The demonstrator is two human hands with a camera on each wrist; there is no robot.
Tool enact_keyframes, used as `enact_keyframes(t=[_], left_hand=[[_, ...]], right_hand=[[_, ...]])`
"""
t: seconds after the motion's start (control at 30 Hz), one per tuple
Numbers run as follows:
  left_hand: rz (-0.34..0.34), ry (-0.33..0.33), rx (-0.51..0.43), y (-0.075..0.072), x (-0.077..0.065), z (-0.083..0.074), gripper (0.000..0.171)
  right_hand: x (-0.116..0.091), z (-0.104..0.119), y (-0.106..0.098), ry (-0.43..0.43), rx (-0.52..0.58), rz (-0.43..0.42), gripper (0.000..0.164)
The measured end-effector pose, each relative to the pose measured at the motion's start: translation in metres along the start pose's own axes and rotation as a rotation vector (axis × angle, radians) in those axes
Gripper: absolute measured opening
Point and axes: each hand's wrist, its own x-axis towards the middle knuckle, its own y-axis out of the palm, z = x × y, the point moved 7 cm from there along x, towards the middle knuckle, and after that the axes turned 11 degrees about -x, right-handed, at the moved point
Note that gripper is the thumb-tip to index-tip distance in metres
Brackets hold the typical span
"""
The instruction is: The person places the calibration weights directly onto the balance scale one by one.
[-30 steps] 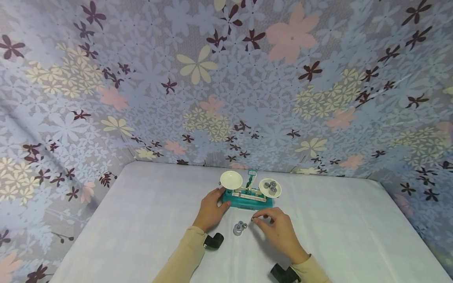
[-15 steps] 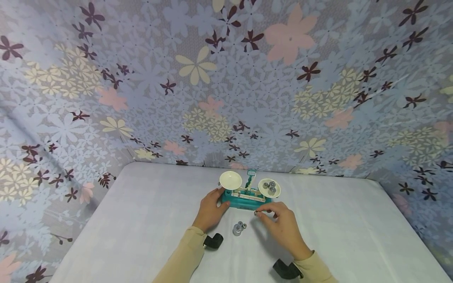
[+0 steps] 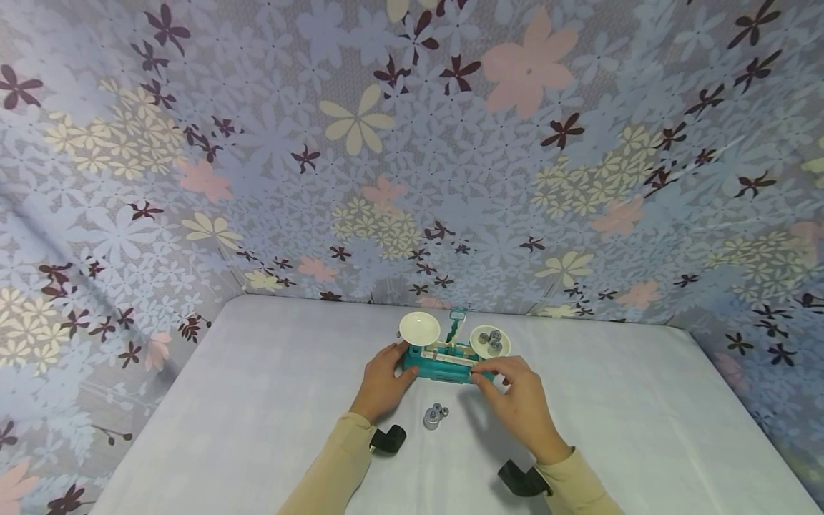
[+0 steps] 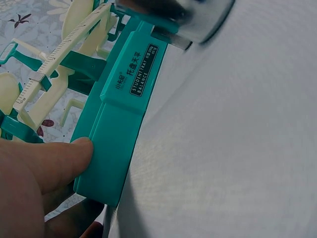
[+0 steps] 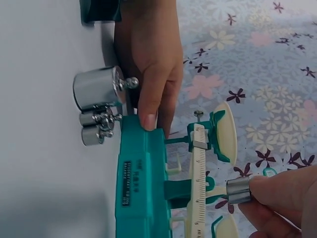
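A green tray balance [image 3: 444, 370] stands on the table, its label reading "STUDENT TRAY BALANCE". My left hand [image 3: 381, 383] grips the left end of its base, with the thumb [image 4: 74, 156] on the front face. Between thumb and fingers my right hand [image 3: 518, 400] pinches a small cylindrical metal weight [image 5: 238, 191], held in front of the balance's right side. Three metal weights [image 3: 494, 345] sit in the right pan [image 3: 475, 348]. The left pan [image 3: 420, 329] holds nothing. In the left wrist view the right hand's end is blurred at the top.
On the white-covered table [image 3: 290, 372], a large metal weight [image 5: 96, 89] and smaller weights [image 5: 93, 135] stand close together in front of the balance. A flower-patterned cloth [image 3: 412, 179] rises behind the table. Black wrist cameras [image 3: 523, 479] sit on both wrists.
My right hand has moved up and to the right with the weight, from beside the loose weights to the balance's right front. The left hand stays on the base.
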Motion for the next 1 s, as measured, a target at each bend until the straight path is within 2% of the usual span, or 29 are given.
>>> enact_keyframes(t=[0.33, 1.0], left_hand=[[0.003, -0.024, -0.013, -0.001, 0.000, -0.001, 0.055], [0.003, -0.004, -0.007, 0.000, 0.000, -0.001, 0.055]], right_hand=[[0.008, 0.000, -0.007, -0.016, -0.004, -0.041, 0.015], [0.023, -0.006, -0.011, -0.057, -0.058, -0.094, 0.011]])
